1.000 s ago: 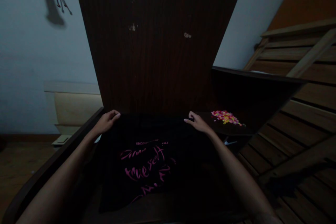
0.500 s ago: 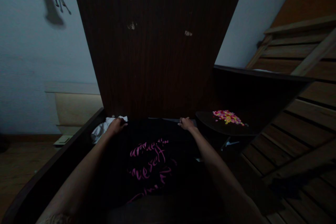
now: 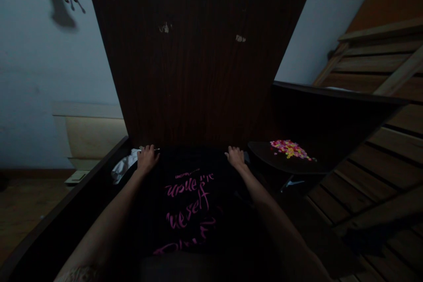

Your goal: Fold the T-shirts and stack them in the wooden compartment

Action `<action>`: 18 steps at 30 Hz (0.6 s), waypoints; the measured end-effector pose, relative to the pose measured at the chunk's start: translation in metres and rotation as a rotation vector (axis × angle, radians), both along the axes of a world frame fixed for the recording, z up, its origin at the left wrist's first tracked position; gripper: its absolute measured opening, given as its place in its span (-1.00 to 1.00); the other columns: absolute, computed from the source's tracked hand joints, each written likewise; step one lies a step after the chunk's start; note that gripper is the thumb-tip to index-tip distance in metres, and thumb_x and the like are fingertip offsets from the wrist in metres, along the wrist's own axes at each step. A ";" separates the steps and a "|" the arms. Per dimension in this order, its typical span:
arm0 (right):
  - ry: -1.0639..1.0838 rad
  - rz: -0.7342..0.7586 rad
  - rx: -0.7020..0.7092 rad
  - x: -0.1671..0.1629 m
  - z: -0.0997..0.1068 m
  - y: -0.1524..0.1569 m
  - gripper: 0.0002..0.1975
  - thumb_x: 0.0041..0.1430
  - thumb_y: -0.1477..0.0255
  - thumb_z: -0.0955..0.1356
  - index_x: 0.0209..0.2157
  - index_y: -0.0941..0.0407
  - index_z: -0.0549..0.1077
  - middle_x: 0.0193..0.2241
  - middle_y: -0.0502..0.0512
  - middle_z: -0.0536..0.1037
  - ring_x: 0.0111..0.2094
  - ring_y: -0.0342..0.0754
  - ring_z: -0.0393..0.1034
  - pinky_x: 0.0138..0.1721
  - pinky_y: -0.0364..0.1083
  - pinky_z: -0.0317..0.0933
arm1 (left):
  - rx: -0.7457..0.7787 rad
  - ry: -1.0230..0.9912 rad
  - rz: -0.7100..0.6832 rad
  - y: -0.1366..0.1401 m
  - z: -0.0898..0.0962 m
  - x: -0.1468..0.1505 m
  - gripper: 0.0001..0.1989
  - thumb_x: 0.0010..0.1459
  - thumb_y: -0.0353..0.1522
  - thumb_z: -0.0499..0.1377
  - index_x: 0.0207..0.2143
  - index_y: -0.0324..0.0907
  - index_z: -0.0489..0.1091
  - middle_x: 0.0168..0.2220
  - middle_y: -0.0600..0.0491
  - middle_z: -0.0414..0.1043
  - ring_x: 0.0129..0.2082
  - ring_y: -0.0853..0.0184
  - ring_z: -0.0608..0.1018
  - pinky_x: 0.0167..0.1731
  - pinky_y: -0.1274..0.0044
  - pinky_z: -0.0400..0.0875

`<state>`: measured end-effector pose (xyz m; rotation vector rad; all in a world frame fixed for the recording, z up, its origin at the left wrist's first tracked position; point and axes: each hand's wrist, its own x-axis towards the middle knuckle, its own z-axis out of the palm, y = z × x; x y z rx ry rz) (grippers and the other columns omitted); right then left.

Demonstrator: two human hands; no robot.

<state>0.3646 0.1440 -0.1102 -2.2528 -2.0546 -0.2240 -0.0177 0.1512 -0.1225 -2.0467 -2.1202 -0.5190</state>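
A black garment (image 3: 191, 163) with pink lettering, probably a T-shirt, lies spread in front of me, its far edge close to the upright dark wooden panel (image 3: 198, 61). My left hand (image 3: 147, 158) rests palm down on its far left part, fingers apart and pointing forward. On the far right part my right hand (image 3: 235, 156) lies in the same way, fingers spread and the thumb turned inward. Beside my left hand is a crumpled white cloth (image 3: 124, 167). The garment's sides and near edge fade into shadow.
On a dark rounded shelf (image 3: 261, 154) at the right sits a pile of small pink, red and yellow pieces (image 3: 291, 149). A dark side rail (image 3: 66, 205) runs along the left. Wooden slats (image 3: 373, 141) stand far right. A pale box-like object (image 3: 95, 136) is by the wall.
The garment lies flatter and a further line of small lettering shows near its far edge. My fingers have gone from curled on the cloth to stretched out. The view has shifted slightly.
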 end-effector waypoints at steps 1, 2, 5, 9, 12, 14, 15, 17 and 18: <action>-0.023 0.019 0.030 -0.001 -0.001 -0.001 -0.73 0.28 0.40 0.24 -0.02 0.17 0.37 -0.02 0.37 0.45 0.04 0.19 0.29 -0.04 0.06 0.13 | 0.037 0.022 -0.008 -0.004 -0.001 0.003 -0.64 0.17 -0.30 0.00 -0.06 -0.33 0.34 -0.04 -0.36 0.40 0.01 -0.12 0.39 -0.09 0.17 0.27; -0.041 0.043 0.061 -0.003 -0.001 -0.004 -0.73 0.26 0.43 0.24 -0.03 0.17 0.38 -0.01 0.38 0.43 0.05 0.20 0.26 -0.03 0.07 0.11 | 0.071 0.038 -0.024 -0.008 -0.001 0.006 -0.64 0.17 -0.32 -0.01 -0.06 -0.33 0.34 -0.03 -0.35 0.39 0.01 -0.11 0.38 -0.08 0.17 0.26; -0.042 0.108 0.134 -0.005 0.006 -0.014 -0.75 0.21 0.46 0.25 -0.10 0.17 0.41 -0.03 0.36 0.43 0.03 0.21 0.25 -0.05 0.07 0.10 | 0.147 0.039 -0.096 -0.025 0.002 0.012 -0.69 0.16 -0.33 -0.01 -0.11 -0.26 0.37 -0.07 -0.27 0.40 -0.02 -0.05 0.39 -0.07 0.20 0.26; 0.120 0.241 0.156 -0.003 0.018 -0.049 -0.84 0.21 0.43 0.23 -0.31 0.13 0.43 -0.22 0.24 0.50 -0.14 0.08 0.34 -0.17 -0.04 0.13 | 0.218 -0.072 -0.136 -0.065 0.007 0.011 -0.76 0.17 -0.26 -0.01 -0.29 -0.16 0.39 -0.22 -0.14 0.44 -0.14 0.08 0.45 -0.10 0.32 0.30; 0.345 0.347 -0.053 0.002 0.015 -0.093 -0.73 0.25 0.27 0.23 -0.46 0.08 0.38 -0.48 0.06 0.49 -0.45 -0.07 0.34 -0.40 -0.12 0.10 | 0.101 -0.224 -0.135 -0.110 0.004 0.005 -0.69 0.19 -0.15 -0.05 -0.45 -0.10 0.34 -0.39 -0.03 0.45 -0.34 0.20 0.50 -0.28 0.42 0.35; 0.397 0.360 -0.168 0.005 0.006 -0.126 -0.61 0.25 0.14 0.22 -0.56 0.07 0.33 -0.56 0.02 0.45 -0.51 -0.09 0.31 -0.46 -0.12 0.06 | -0.017 -0.271 -0.082 -0.140 -0.002 0.000 -0.64 0.17 -0.09 -0.05 -0.54 -0.09 0.30 -0.46 0.00 0.46 -0.44 0.22 0.51 -0.38 0.44 0.34; 0.398 0.353 -0.191 0.007 0.000 -0.141 -0.58 0.24 0.11 0.21 -0.58 0.06 0.32 -0.57 0.02 0.45 -0.50 -0.08 0.32 -0.45 -0.12 0.07 | -0.058 -0.272 -0.039 -0.154 -0.005 -0.003 -0.62 0.16 -0.07 -0.05 -0.55 -0.08 0.30 -0.46 -0.02 0.48 -0.46 0.21 0.52 -0.42 0.44 0.33; 0.400 0.308 -0.089 0.010 -0.014 -0.168 -0.62 0.23 0.10 0.23 -0.53 0.05 0.36 -0.48 0.06 0.49 -0.42 -0.03 0.38 -0.38 -0.09 0.14 | -0.116 -0.270 0.044 -0.176 -0.014 -0.009 -0.59 0.13 -0.01 -0.04 -0.54 -0.08 0.32 -0.44 -0.06 0.51 -0.43 0.14 0.55 -0.45 0.42 0.34; 0.410 0.276 -0.057 0.012 -0.021 -0.179 -0.65 0.22 0.12 0.23 -0.51 0.04 0.37 -0.43 0.09 0.50 -0.39 -0.01 0.40 -0.35 -0.07 0.18 | -0.135 -0.272 0.075 -0.184 -0.019 -0.011 -0.58 0.12 0.02 -0.04 -0.53 -0.08 0.33 -0.42 -0.08 0.52 -0.41 0.11 0.56 -0.44 0.40 0.36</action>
